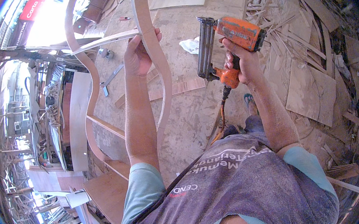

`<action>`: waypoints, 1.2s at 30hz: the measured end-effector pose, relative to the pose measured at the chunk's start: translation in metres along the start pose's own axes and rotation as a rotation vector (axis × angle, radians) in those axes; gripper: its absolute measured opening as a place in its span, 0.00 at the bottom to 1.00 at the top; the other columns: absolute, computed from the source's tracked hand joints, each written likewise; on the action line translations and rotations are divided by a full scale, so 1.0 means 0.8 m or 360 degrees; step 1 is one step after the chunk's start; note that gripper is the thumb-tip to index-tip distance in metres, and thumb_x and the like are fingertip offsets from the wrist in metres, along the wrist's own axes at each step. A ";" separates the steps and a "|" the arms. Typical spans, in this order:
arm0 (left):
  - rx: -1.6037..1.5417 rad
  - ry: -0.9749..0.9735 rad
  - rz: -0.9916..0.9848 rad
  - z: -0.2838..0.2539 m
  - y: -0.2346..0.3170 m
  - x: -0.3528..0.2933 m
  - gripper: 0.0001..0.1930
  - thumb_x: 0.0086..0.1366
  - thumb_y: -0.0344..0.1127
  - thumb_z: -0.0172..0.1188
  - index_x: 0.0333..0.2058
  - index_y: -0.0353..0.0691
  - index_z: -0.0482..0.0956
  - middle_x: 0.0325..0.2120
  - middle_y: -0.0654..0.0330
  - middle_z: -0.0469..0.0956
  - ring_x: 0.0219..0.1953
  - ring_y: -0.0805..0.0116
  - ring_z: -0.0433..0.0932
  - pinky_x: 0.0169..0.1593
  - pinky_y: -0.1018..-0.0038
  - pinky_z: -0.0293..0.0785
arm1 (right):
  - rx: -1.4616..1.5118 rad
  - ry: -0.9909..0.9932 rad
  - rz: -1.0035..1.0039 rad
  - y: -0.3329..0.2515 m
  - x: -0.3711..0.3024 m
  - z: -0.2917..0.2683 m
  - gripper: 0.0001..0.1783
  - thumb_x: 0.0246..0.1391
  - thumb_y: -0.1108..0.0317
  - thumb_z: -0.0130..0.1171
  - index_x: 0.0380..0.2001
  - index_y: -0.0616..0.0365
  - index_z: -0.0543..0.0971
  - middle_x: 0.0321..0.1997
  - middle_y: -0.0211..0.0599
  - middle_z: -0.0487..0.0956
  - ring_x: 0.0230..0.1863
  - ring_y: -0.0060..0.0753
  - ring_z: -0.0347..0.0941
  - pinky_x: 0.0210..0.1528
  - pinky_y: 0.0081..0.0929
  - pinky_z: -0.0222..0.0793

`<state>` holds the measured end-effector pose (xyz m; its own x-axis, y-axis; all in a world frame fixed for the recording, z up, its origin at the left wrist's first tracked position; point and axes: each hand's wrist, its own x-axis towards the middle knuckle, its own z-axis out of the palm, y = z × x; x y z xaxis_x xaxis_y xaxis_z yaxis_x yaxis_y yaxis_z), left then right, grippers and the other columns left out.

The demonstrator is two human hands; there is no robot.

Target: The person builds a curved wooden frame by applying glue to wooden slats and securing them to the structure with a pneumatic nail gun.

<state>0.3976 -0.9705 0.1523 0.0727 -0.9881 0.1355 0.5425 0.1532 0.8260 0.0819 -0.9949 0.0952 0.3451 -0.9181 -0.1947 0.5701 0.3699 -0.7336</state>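
Curved wooden frame: my half-closed left hand holds it beside the crosspiece; my closed right hand grips the nail gun. I'd keep left fingers clear of its nose.

Both hands out front — well apart, fingers curled, forearms bare
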 end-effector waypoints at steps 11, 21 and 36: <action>-0.0027 0.0050 0.0069 0.000 -0.004 0.000 0.29 0.67 0.39 0.60 0.59 0.23 0.66 0.53 0.40 0.75 0.58 0.45 0.74 0.68 0.48 0.65 | -0.0124 -0.0017 -0.0063 -0.003 -0.004 0.005 0.14 0.57 0.62 0.68 0.42 0.60 0.81 0.18 0.23 0.70 0.15 0.19 0.64 0.22 0.23 0.63; 0.0077 -0.0012 0.0091 -0.005 -0.003 0.003 0.30 0.66 0.40 0.60 0.60 0.23 0.66 0.54 0.41 0.75 0.60 0.44 0.73 0.70 0.49 0.62 | -0.0125 0.0014 -0.0011 0.000 -0.001 0.001 0.15 0.58 0.61 0.67 0.42 0.59 0.81 0.18 0.23 0.70 0.15 0.19 0.64 0.23 0.24 0.63; -0.0072 0.0081 0.0023 0.009 -0.005 0.003 0.30 0.64 0.39 0.61 0.58 0.22 0.67 0.53 0.38 0.74 0.61 0.43 0.72 0.71 0.46 0.60 | -0.0090 -0.0006 0.0037 0.004 0.004 0.003 0.13 0.55 0.62 0.69 0.40 0.56 0.81 0.17 0.23 0.72 0.15 0.20 0.66 0.23 0.25 0.64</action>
<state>0.3894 -0.9734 0.1533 0.1228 -0.9853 0.1184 0.5783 0.1680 0.7983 0.0863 -0.9964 0.0937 0.3606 -0.9089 -0.2095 0.5189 0.3821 -0.7647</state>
